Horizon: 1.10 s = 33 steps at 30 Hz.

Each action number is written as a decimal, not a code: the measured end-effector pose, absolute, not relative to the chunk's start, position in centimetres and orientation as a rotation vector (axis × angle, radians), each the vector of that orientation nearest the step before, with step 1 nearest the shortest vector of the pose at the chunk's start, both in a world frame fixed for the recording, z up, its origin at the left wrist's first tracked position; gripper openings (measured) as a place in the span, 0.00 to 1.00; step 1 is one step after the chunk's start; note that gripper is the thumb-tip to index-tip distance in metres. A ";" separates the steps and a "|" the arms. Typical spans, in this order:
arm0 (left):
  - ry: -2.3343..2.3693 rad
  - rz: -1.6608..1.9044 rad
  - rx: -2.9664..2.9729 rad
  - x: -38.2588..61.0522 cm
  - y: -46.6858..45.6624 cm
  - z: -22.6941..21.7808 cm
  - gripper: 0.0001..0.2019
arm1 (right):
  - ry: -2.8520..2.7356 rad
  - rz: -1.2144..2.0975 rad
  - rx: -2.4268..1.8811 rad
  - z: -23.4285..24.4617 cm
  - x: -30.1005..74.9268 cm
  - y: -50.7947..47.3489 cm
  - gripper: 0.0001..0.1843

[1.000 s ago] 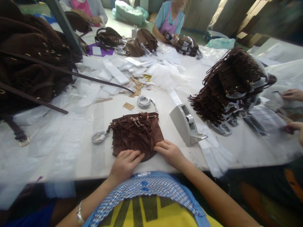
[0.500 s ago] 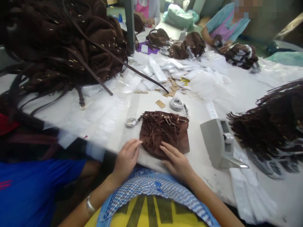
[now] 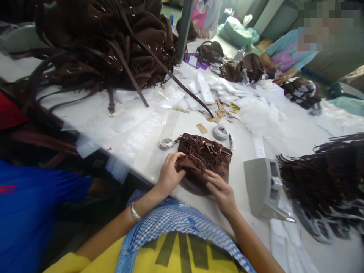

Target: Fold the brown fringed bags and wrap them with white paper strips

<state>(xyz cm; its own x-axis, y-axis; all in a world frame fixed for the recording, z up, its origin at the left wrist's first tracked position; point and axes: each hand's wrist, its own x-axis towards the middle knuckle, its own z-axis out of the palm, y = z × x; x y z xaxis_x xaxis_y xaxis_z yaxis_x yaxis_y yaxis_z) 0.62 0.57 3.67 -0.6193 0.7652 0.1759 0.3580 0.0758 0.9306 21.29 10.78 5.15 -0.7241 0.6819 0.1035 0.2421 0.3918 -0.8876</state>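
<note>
A small dark brown fringed bag (image 3: pixel 224 167) lies on the white table before me, its gold eyelets and tied drawstring toward the far edge. My left hand (image 3: pixel 170 173) pinches the bag's left side, thumb below and fingers on top, and the brown material there is bunched up. My right hand (image 3: pixel 223 191) grips the lower front, fingertips at the fringe; its thumb is partly hidden. Wrapped coils of strap, one at the left (image 3: pixel 166 143) and one at the far right (image 3: pixel 220 132), lie beside the bag. A tan tag (image 3: pixel 201 128) rests just beyond it.
A grey tape dispenser (image 3: pixel 261 185) stands right of the bag, near stacked fringed bags (image 3: pixel 318 178). A large pile of brown bags (image 3: pixel 136 49) fills the far left. White packing sheets (image 3: pixel 204 89) cover the middle. A co-worker (image 3: pixel 284 60) handles a bag across the table.
My left hand has moved onto the bag and gathered up its left front, raising the fringed material. My right hand has closed in on the front. The camera view has tilted and shifted.
</note>
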 end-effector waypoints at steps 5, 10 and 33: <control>2.072 1.521 1.231 -0.1 -1.2 3.1 0.15 | -2.313 1.228 -0.738 4.8 21.5 10.6 0.13; 2.119 1.181 1.582 -0.9 -3.4 2.6 0.12 | -2.455 0.956 -0.475 4.0 21.9 9.5 0.17; 2.058 0.488 2.326 -0.1 -1.6 2.5 0.25 | -2.583 0.384 -0.752 4.5 23.5 6.9 0.18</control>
